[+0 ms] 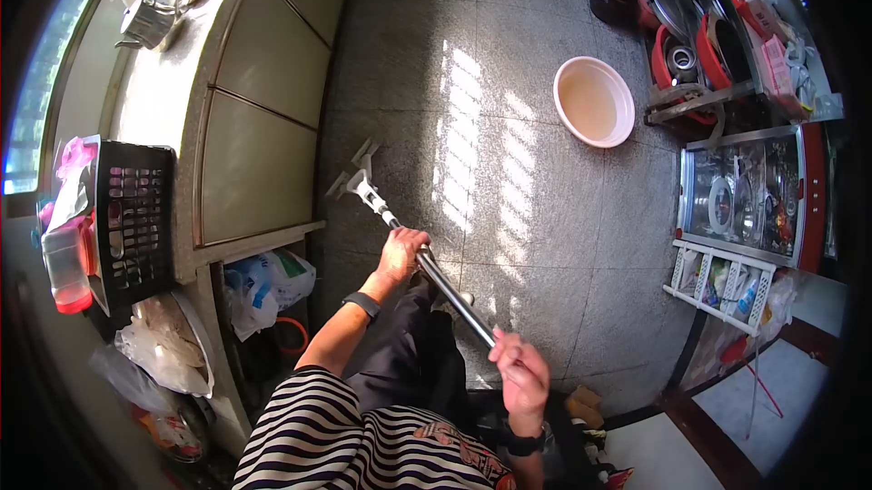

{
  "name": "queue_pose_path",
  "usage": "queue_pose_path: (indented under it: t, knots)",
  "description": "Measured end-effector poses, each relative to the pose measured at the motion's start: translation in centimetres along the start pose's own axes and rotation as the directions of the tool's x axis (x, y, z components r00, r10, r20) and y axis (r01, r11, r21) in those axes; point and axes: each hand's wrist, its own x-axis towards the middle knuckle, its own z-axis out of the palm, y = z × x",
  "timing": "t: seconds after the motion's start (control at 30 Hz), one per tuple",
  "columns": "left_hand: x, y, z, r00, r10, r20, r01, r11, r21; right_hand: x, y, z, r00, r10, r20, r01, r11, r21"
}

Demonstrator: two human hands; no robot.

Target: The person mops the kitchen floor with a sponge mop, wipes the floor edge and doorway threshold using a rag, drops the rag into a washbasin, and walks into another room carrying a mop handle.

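Note:
A mop (pixel 457 299) with a silver pole and a white head slants across the floor in front of me. My left hand (pixel 402 254) is wrapped around the lower part of the pole, near the white joint. Near the pole's upper end, my right hand (pixel 520 370) is closed around it. The mop head lies on the grey tiled floor (pixel 386 45), close to the base of the cabinet doors (pixel 263 140). Ahead to the right stands a pale pink basin (pixel 561 95) holding cloudy brownish liquid, apart from both hands.
On the left counter are a metal kettle (pixel 150 19) and a black basket (pixel 138 217). Plastic bags (pixel 268 286) fill the shelf beneath. Along the right stand a rack with pots (pixel 668 54), a glass-fronted cabinet (pixel 740 190) and a white slatted rack (pixel 722 286).

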Motion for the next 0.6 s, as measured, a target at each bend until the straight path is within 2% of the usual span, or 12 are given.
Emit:
queue_pose_path:
  t: [0.1, 0.23, 0.27, 0.3, 0.33, 0.37, 0.4, 0.43, 0.47, 0.5, 0.53, 0.6]
  knots:
    - [-1.2, -1.9, 4.0, 0.998, -0.057, 0.018, 0.056, 0.997, 0.057, 0.7, 3.5, -1.6, 0.996, 0.088, -0.01, -0.086, 0.989, 0.117]
    - [-2.3, 3.5, 9.6, 1.0, 0.011, -0.018, -0.008, 0.987, 0.159, -3.9, 4.1, -7.9, 0.968, -0.153, -0.196, 0.18, 0.975, 0.128]
    - [-3.0, 5.1, 11.8, 0.993, -0.019, 0.12, -0.002, 0.985, 0.174, -5.5, 2.4, -8.5, 0.942, -0.201, -0.268, 0.191, 0.98, -0.06]
    - [-3.6, 8.3, 13.1, 0.975, -0.006, 0.221, -0.058, 0.957, 0.285, -8.1, 2.5, -10.6, 0.876, -0.405, -0.262, 0.301, 0.883, -0.359]
    - [-4.5, 11.0, 14.9, 0.973, 0.077, 0.22, -0.128, 0.965, 0.229, -11.1, 2.1, -13.0, 0.841, -0.489, -0.233, 0.292, 0.772, -0.565]
    - [-5.3, 14.3, 16.1, 0.936, 0.104, 0.336, -0.197, 0.947, 0.255, -13.7, 0.5, -14.8, 0.846, -0.496, -0.197, 0.342, 0.787, -0.514]
    - [-6.1, 17.9, 16.9, 0.911, 0.158, 0.382, -0.241, 0.954, 0.179, -15.5, -2.5, -13.8, 0.812, -0.539, -0.225, 0.192, 0.61, -0.769]
    - [-7.3, 20.8, 19.1, 0.913, 0.224, 0.341, -0.261, 0.963, 0.068, -18.2, -4.5, -15.3, 0.845, -0.495, -0.202, 0.215, 0.661, -0.719]
    - [-8.0, 24.0, 20.2, 0.86, 0.294, 0.417, -0.324, 0.946, 0.0, -19.7, -9.3, -14.4, 0.888, -0.397, -0.233, 0.045, 0.578, -0.815]
    - [-8.7, 26.9, 20.8, 0.83, 0.365, 0.422, -0.342, 0.93, -0.133, -21.4, -9.9, -15.1, 0.831, -0.506, -0.232, 0.208, 0.668, -0.714]
    - [-9.2, 29.5, 21.9, 0.804, 0.388, 0.45, -0.311, 0.92, -0.239, -23.1, -11.3, -14.7, 0.806, -0.495, -0.326, 0.096, 0.652, -0.752]
    - [-8.6, 33.6, 22.3, 0.759, 0.429, 0.49, -0.288, 0.896, -0.338, -23.5, -13.3, -13.7, 0.786, -0.54, -0.302, -0.04, 0.443, -0.896]
